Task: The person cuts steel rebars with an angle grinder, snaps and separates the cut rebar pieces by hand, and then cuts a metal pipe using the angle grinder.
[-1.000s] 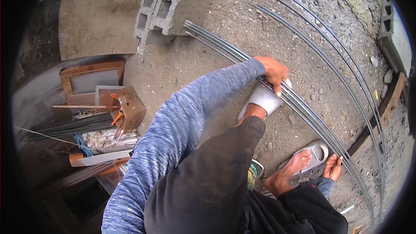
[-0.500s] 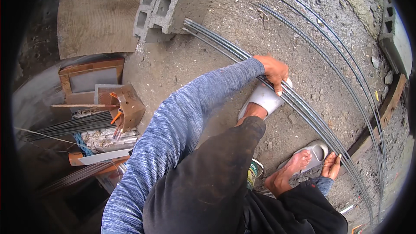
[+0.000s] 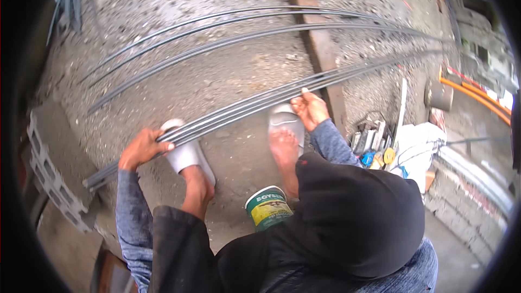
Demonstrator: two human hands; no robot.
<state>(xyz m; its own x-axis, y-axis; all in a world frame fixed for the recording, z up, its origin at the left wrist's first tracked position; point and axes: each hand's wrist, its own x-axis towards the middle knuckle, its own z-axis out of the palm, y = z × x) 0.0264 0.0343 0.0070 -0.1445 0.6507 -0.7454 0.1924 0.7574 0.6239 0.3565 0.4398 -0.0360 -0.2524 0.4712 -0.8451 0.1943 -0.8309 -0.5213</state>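
Note:
A bundle of long ribbed steel bars (image 3: pixel 233 115) runs slantwise across the ground in front of me, low on the left and higher on the right. My left hand (image 3: pixel 142 149) is closed around the bundle near its left end, thumb on top, above my left slipper (image 3: pixel 182 154). At the bundle's near edge my right hand (image 3: pixel 311 110) has its fingers curled and pinched, the thumb tip against the bars. What lies inside that pinch is hidden. My right slipper (image 3: pixel 285 122) is just left of that hand. Between my feet stands a green and yellow paint pail (image 3: pixel 268 209).
Several loose steel bars (image 3: pixel 217 44) lie beyond the bundle. A brown beam (image 3: pixel 325 49) passes beneath the bars. Concrete hollow blocks (image 3: pixel 54 179) stand at the bundle's left end. At right are a white sack (image 3: pixel 420 146), orange pipes (image 3: pixel 477 97) and a grey cylinder (image 3: pixel 438 95).
My view has turned to the right, so the bundle now lies more crosswise. My left hand still grips the bars; the right hand's fingers are still pinched at their near edge.

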